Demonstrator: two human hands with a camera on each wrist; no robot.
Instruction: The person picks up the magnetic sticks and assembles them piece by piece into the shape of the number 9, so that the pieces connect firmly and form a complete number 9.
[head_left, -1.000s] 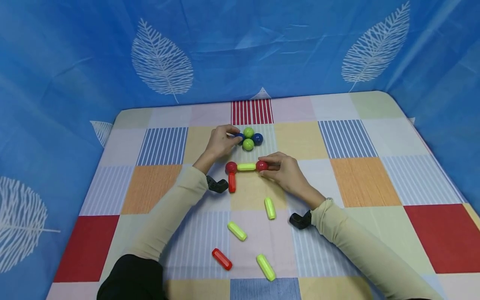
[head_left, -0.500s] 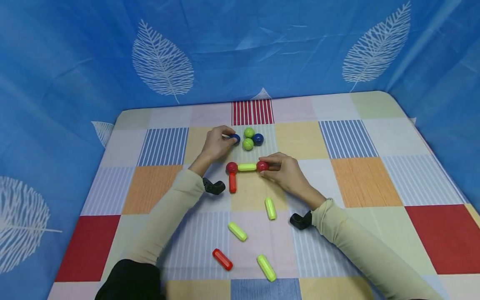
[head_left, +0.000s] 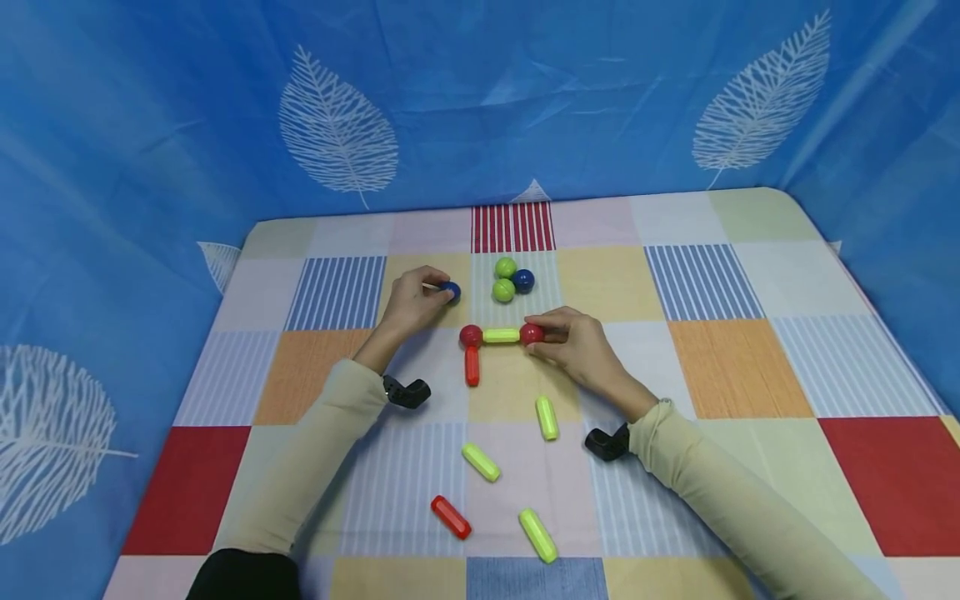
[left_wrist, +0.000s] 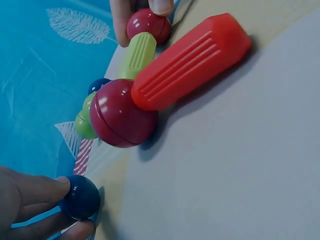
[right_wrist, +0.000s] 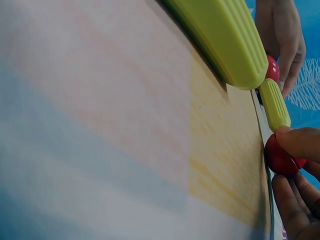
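My left hand (head_left: 416,300) pinches a dark blue ball (left_wrist: 82,196) between thumb and fingers, left of the other balls. With thumb and fingertips, my right hand (head_left: 576,346) grips a red ball (head_left: 532,333). That ball joins one end of a yellow-green stick (head_left: 501,335). At the stick's other end sits a second red ball (left_wrist: 122,112), from which a red stick (left_wrist: 192,62) extends toward me. Behind this joined piece lie two green balls (head_left: 503,290) and another blue ball (head_left: 523,281), close together.
Nearer to me, several loose sticks lie on the patchwork tablecloth (head_left: 720,367): a red stick (head_left: 451,517) and yellow-green sticks (head_left: 538,535). A blue curtain (head_left: 525,100) with white leaf prints borders the table at the back and sides.
My left hand has drawn the blue ball away from the cluster, to the left and slightly toward me. The right hand stays on the red ball.
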